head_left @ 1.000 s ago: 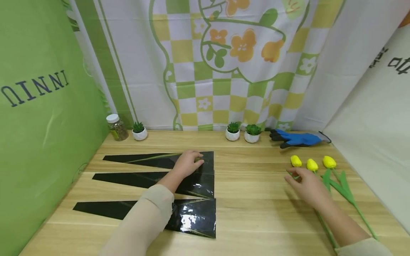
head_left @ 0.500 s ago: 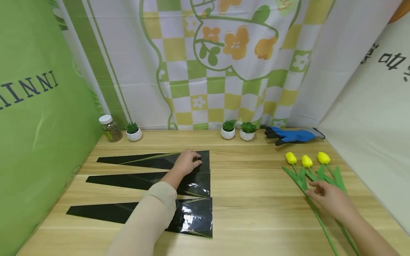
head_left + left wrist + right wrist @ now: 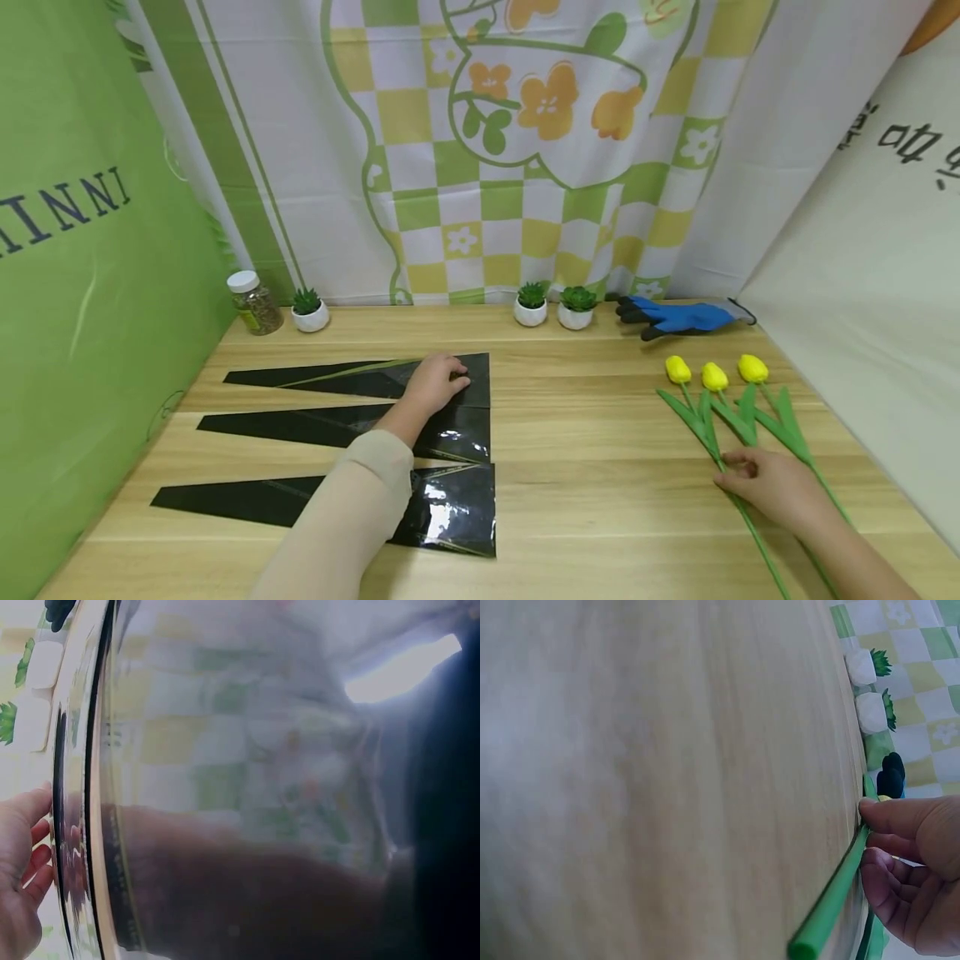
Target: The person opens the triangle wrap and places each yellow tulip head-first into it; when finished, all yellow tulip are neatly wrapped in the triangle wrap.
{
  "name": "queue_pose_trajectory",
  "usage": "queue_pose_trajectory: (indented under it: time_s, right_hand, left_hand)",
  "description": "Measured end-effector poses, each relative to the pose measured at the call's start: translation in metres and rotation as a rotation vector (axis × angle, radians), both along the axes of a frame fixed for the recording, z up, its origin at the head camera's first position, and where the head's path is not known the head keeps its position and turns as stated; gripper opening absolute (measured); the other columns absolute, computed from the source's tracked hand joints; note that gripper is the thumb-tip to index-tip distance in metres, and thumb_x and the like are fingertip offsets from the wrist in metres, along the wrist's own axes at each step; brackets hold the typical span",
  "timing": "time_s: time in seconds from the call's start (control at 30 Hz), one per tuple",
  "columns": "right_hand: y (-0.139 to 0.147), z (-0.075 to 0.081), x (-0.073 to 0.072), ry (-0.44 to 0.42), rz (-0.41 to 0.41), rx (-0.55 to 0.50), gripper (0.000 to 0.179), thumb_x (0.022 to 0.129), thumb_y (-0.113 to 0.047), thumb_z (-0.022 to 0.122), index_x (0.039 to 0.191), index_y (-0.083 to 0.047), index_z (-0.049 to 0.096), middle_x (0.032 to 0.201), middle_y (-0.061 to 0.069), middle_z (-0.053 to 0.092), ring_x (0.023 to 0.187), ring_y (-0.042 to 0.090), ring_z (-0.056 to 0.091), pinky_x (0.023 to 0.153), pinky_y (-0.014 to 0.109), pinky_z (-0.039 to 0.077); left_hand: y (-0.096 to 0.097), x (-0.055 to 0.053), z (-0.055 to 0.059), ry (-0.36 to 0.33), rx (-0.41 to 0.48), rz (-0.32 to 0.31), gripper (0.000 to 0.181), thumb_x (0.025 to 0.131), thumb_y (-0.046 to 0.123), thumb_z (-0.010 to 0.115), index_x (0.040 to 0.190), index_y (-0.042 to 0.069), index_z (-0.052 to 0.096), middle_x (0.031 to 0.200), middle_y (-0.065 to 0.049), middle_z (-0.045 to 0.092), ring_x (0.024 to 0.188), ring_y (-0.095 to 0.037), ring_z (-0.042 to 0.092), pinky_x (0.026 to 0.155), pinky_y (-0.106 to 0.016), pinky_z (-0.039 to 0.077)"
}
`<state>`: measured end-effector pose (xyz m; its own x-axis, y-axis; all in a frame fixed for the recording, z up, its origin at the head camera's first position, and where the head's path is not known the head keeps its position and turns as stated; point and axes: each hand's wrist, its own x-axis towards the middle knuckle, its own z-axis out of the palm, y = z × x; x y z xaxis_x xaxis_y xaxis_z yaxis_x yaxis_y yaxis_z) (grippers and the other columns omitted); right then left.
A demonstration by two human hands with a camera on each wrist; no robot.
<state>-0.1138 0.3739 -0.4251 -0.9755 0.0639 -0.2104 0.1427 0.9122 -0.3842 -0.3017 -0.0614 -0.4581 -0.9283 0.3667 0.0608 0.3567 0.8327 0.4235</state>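
Three black glossy tapered flower sleeves lie flat on the left: a far one [image 3: 472, 379], a middle one [image 3: 468, 433] and a near one [image 3: 450, 508]. My left hand [image 3: 435, 382] rests on the far sleeve near its wide end. In the left wrist view its fingers [image 3: 39, 859] are loosely bent at the sleeve surface. Three yellow artificial tulips with green stems lie on the right. My right hand [image 3: 772, 483] is at the stem of the leftmost tulip [image 3: 678, 369], and in the right wrist view thumb and fingers pinch its green stem [image 3: 832, 900]. Beside it lie a middle tulip [image 3: 715, 377] and a right tulip [image 3: 753, 368].
Along the back of the wooden table [image 3: 585, 433] stand a lidded jar [image 3: 255, 304], a succulent pot [image 3: 310, 312] and two more small pots [image 3: 531, 307]. A blue and black glove [image 3: 682, 317] lies behind the tulips. Patterned cloth hangs at the back.
My right hand has moved back from the tulip heads toward the near side, down to the leftmost stem. My left hand stays on the far sleeve. The head view has shifted slightly right.
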Motion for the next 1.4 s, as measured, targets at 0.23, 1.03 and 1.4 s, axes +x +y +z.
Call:
queue_pose_trajectory:
  time_s: [0.23,1.03,1.4]
  right_hand:
    - [-0.003,-0.001,0.001,-0.002,-0.007,-0.013,0.056,0.090,-0.040,0.068,0.119,0.007,0.063,0.102,0.020,0.073,0.094,0.039,0.067,0.077,0.055,0.053]
    - [-0.008,0.010,-0.007,0.029,-0.092,-0.131,0.047,0.098,-0.031,0.054,0.120,0.011,0.060,0.092,0.010,0.069,0.077,0.016,0.060,0.063,0.031,0.050]
    - [-0.045,0.027,-0.035,0.038,-0.221,-0.660,0.053,0.103,-0.026,0.049,0.135,0.015,0.038,0.090,-0.006,0.066,0.074,-0.002,0.062,0.069,0.019,0.059]
  left_hand:
    - [0.000,0.000,-0.001,0.002,-0.002,0.015,0.026,0.095,0.025,0.065,0.114,0.009,0.073,0.129,-0.012,0.064,0.125,-0.030,0.056,0.109,-0.044,0.045]
    - [-0.001,0.001,-0.001,0.116,0.049,0.010,0.018,0.094,0.023,0.067,0.100,0.011,0.078,0.104,-0.006,0.075,0.100,-0.024,0.069,0.091,-0.040,0.055]
    - [-0.002,0.000,0.000,0.021,0.208,0.090,0.025,0.096,0.026,0.063,0.113,0.013,0.074,0.118,-0.006,0.072,0.113,-0.025,0.066,0.098,-0.043,0.054]
